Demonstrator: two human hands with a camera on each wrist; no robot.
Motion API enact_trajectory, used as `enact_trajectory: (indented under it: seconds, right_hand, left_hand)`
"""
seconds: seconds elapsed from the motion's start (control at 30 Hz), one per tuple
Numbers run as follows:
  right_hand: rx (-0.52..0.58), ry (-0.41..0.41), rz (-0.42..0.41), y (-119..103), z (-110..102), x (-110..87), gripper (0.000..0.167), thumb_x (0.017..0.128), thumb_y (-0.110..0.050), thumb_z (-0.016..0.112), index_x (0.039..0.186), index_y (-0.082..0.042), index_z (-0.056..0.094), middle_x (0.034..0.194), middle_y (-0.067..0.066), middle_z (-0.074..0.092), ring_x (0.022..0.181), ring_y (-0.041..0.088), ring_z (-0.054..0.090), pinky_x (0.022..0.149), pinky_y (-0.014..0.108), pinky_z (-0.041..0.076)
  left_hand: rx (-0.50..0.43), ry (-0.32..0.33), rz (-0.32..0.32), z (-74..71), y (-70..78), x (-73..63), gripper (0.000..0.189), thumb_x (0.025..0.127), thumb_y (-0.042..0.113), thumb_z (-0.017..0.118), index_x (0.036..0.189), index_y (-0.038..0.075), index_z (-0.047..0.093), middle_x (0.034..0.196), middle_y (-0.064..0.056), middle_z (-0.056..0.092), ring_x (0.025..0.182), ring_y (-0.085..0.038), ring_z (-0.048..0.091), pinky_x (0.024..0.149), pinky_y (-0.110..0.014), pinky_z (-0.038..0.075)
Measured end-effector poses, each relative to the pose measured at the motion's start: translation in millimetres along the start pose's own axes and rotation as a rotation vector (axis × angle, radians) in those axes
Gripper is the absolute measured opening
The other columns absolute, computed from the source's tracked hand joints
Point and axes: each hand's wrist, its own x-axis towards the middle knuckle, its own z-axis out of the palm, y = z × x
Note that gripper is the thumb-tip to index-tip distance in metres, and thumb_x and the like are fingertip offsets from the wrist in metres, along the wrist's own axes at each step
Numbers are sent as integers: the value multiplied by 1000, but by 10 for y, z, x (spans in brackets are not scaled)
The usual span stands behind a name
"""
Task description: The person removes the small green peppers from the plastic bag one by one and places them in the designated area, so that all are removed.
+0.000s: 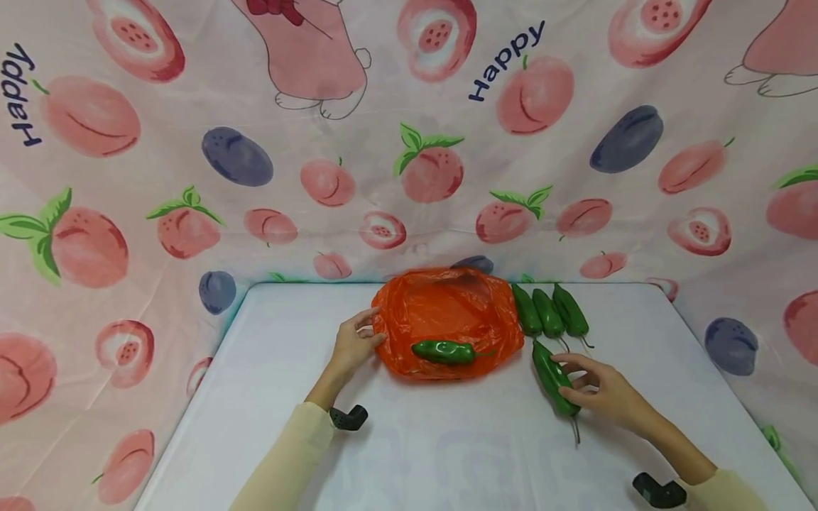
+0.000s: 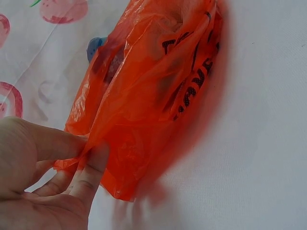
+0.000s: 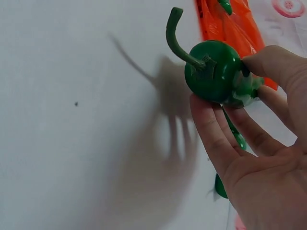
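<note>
An orange-red plastic bag (image 1: 460, 305) lies at the back middle of the white table, one green pepper (image 1: 444, 352) on its front part. My left hand (image 1: 353, 344) pinches the bag's left edge between thumb and fingers; in the left wrist view the thin plastic (image 2: 139, 105) is gathered at the fingertips, with dark print on its side. To the right of the bag, my right hand (image 1: 603, 390) holds another green pepper (image 1: 552, 380) by its side. Its curved stem (image 3: 175, 40) points toward the right wrist camera, and a shadow falls on the table beneath.
Three more green peppers (image 1: 548, 312) lie side by side at the table's back edge, right of the bag. Behind the white table (image 1: 447, 440) hangs a cloth (image 1: 383, 142) printed with peaches. A dark wrist camera (image 1: 658, 490) sits at the right wrist.
</note>
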Motion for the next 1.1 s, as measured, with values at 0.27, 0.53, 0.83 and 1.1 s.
enact_trajectory:
  seconds: [0.27,0.53,0.83,1.1]
  right_hand:
    - [6,-66,84,62,58,32,57,92,-18,78,143,-5,56,122,18,64,93,24,65,73,27,57]
    - [-30,-100,125,92,76,50,57,92,-22,78,143,-6,57,122,17,65,95,24,65,74,28,56]
    - [-10,-119,132,77,53,54,57,94,-22,76,144,-5,56,126,20,63,100,27,64,75,28,57]
    - [15,-118,146,85,61,56,58,94,-22,76,145,-5,55,128,20,62,102,28,63,75,28,57]
  left_hand:
    - [3,-8,8,1,1,4,60,89,-9,73,145,9,59,126,-21,59,100,-26,70,80,-34,60]
    - [-4,-30,-1,-7,1,11,62,91,-8,72,149,4,53,134,-25,55,108,-34,67,88,-46,58]
    - [6,-8,2,-6,-33,25,59,90,-8,73,145,10,59,126,-20,60,98,-23,70,76,-30,59]
    - [5,1,1,-1,-37,11,58,90,-8,73,144,10,60,126,-18,60,95,-19,70,73,-27,57]
